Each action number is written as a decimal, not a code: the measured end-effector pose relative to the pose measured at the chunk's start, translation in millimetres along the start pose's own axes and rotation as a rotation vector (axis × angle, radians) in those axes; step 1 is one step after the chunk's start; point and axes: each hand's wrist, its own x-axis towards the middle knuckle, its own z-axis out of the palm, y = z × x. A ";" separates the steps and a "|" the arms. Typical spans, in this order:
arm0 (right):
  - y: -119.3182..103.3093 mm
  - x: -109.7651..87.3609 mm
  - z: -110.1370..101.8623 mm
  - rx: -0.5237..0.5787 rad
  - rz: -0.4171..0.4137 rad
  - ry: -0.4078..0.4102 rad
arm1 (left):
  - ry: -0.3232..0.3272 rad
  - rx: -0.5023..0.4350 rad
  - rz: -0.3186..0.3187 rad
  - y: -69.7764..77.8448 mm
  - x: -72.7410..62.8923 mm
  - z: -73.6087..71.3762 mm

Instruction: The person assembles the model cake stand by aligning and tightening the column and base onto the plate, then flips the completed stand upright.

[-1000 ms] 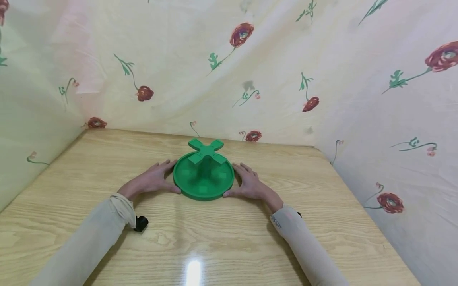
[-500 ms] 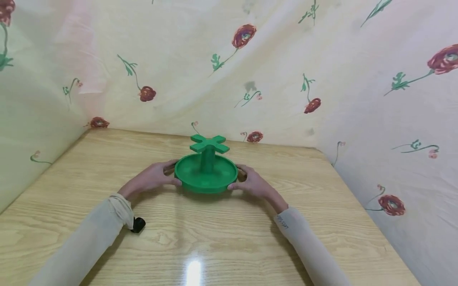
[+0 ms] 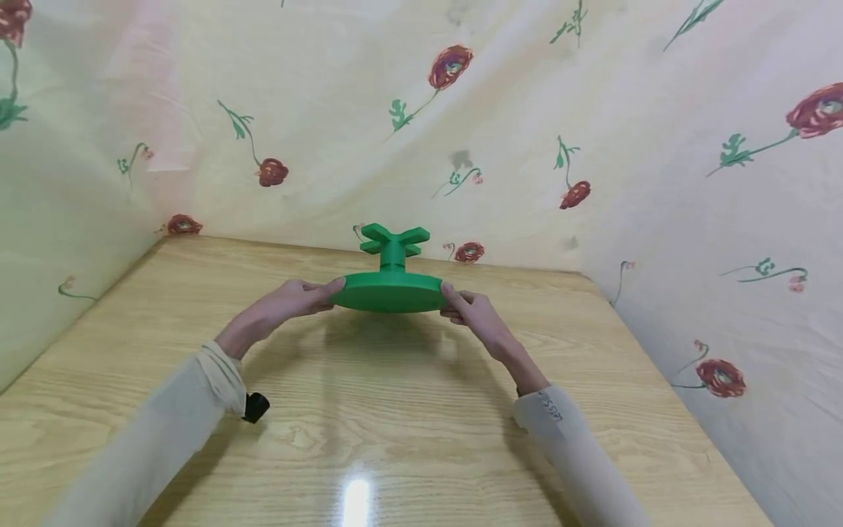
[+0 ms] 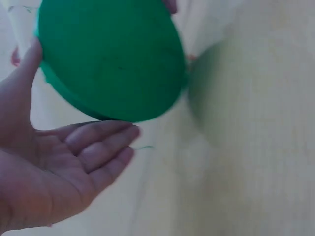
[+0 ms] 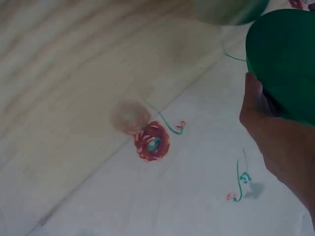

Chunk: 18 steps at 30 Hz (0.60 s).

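Now lifted clear of the wooden table (image 3: pixel 408 439) and held level above it, no longer resting there as a second ago: green disc stand (image 3: pixel 390 291), rim pinched on either side by left hand (image 3: pixel 283 307) and right hand (image 3: pixel 477 316).

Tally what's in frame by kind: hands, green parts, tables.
Hands: 2, left hand and right hand, each gripping the rim of the green piece.
Green parts: 1, a green round base with a cross-topped post, held above the tabletop.
Tables: 1, wooden table.
Total: 4
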 end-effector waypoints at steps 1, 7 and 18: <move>-3.0 -1.1 -0.8 0.006 0.020 0.008 | -0.027 -0.004 -0.004 6.0 -0.1 -2.3; -25.9 -7.6 -12.1 -0.037 0.112 -0.008 | -0.208 -0.011 -0.066 39.4 -1.0 -14.4; -62.0 -11.1 -34.8 -0.208 0.219 -0.152 | -0.315 0.161 -0.206 93.6 3.1 -21.8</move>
